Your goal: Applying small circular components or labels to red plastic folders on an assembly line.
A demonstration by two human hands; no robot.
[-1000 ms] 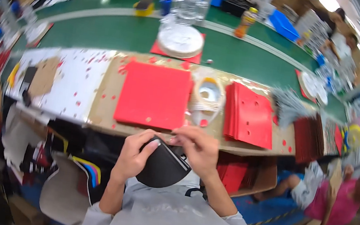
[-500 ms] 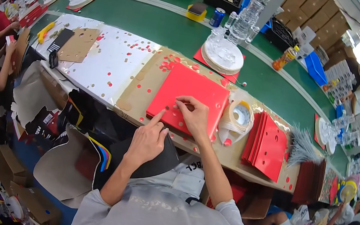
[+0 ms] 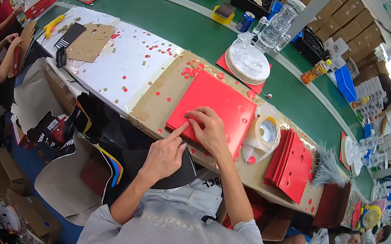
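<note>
A stack of red square boards (image 3: 224, 101) lies on the brown-covered bench right before me. My right hand (image 3: 209, 130) rests on its near left part, thumb and fingers pinched together against the surface. A small dark spot shows at those fingertips; whatever they grip is too small to make out. Just beside them, my left hand (image 3: 164, 159) reaches over the near edge. Its index finger is stretched out, its tip touching the top board, while the other fingers bend loosely with nothing visible in them.
Right of the stack lies a tape roll (image 3: 266, 131) in white wrapping, then upright red punched boards (image 3: 296, 169) and a bundle of thin grey strips (image 3: 327, 167). Red dots litter the white sheet (image 3: 123, 59). Beyond, a green conveyor (image 3: 184, 28) carries a clear plastic piece (image 3: 248, 61).
My right hand's fingers have come down and left onto the dark spot beside my left index finger. The whole view has shifted slightly; the stack stays in place on the bench.
</note>
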